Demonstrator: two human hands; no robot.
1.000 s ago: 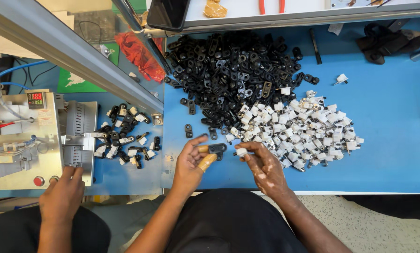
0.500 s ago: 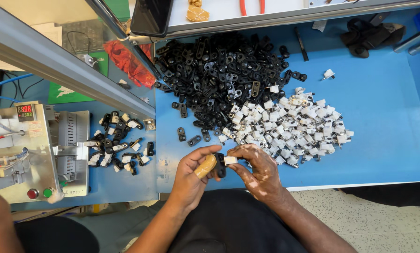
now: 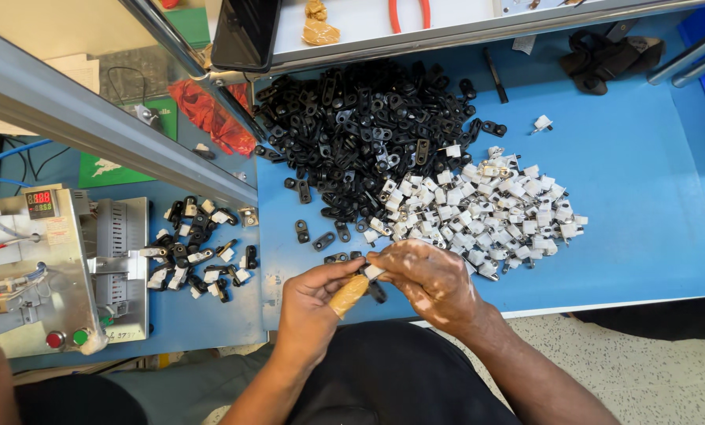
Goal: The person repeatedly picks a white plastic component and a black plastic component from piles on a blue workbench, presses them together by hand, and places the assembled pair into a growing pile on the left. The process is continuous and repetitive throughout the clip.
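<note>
Both hands closed together: left hand (image 3: 309, 303) w/ 1 black part (image 3: 377, 292), right hand (image 3: 433, 281) w/ 1 white part (image 3: 373, 272). Behind on blue surface (image 3: 644, 197): 2 piles, 1 black (image 3: 368, 134), 1 white (image 3: 486, 212); pcs uncountable.

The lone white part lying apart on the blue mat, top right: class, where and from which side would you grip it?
Probably pinch the lone white part across its blocky body, coming straight down from above. It lies flat on the blue mat with bare mat all round, so fingers fit either side; finer details are too small to tell.

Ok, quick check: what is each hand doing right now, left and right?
Left hand: closed on a black part, a tan cover on one finger.
Right hand: pinching a small white part against it.
</note>
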